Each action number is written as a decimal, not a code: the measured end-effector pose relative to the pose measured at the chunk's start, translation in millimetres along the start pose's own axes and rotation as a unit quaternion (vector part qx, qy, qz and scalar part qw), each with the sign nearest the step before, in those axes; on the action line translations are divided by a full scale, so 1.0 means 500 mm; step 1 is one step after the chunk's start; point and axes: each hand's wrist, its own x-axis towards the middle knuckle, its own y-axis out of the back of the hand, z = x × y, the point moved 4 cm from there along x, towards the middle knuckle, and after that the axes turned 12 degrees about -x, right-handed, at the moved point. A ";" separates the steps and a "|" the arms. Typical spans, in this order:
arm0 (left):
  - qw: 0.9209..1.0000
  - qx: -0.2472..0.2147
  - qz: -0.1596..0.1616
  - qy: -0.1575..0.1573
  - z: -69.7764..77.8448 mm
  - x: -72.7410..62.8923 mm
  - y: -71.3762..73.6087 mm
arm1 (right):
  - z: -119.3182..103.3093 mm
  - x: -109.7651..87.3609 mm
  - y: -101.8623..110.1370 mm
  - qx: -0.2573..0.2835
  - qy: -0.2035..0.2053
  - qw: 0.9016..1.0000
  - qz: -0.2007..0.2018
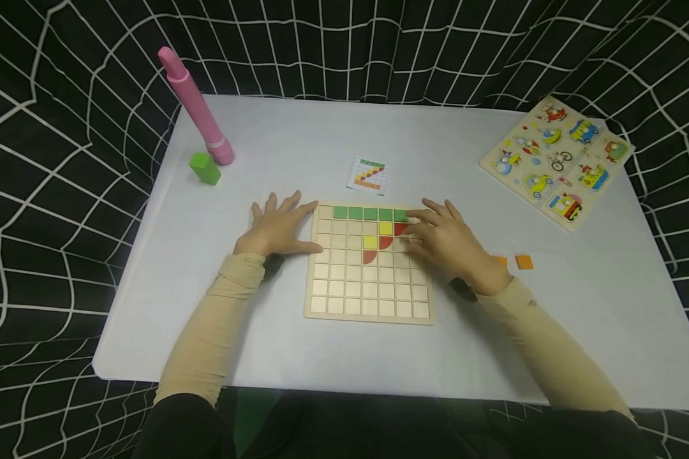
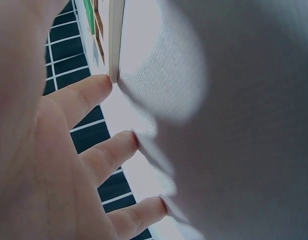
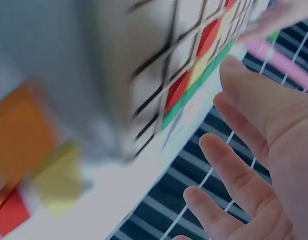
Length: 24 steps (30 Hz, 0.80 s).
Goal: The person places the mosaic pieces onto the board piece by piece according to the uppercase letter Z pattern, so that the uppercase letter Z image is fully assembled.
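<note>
A wooden grid board (image 1: 370,290) lies flat on the white table. Several green squares (image 1: 363,213) line its top row; below them, yellow squares (image 1: 370,242) and red pieces (image 1: 370,257), some quarter-round, step down to the left. My left hand (image 1: 278,229) is spread at the board's left side, its thumb overlapping the edge and its index fingertip at the top corner. Over the board's right side is my right hand (image 1: 450,239), fingers loosely bent and apart with nothing between them, hiding some cells. The right wrist view shows its bare fingers (image 3: 234,165) beside the green row.
Behind the board lies a small pattern card (image 1: 369,176). Orange squares (image 1: 524,262) are by the right wrist, with a yellow piece (image 3: 58,182) and a red piece (image 3: 11,212) near them. A picture puzzle (image 1: 557,159), a green block (image 1: 205,168) and a pink tube (image 1: 198,111) stand farther out.
</note>
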 end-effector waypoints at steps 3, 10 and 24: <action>1.000 0.001 0.000 -0.002 0.000 0.000 0.000 | 0.037 -0.026 0.006 -0.005 -0.036 0.999 -0.007; 1.000 -0.003 0.001 -0.001 -0.002 -0.001 0.000 | 0.099 -0.064 0.008 -0.006 -0.093 0.995 -0.026; 1.000 -0.008 0.005 -0.007 -0.003 -0.001 0.001 | 0.144 -0.067 -0.017 -0.027 -0.121 0.990 -0.074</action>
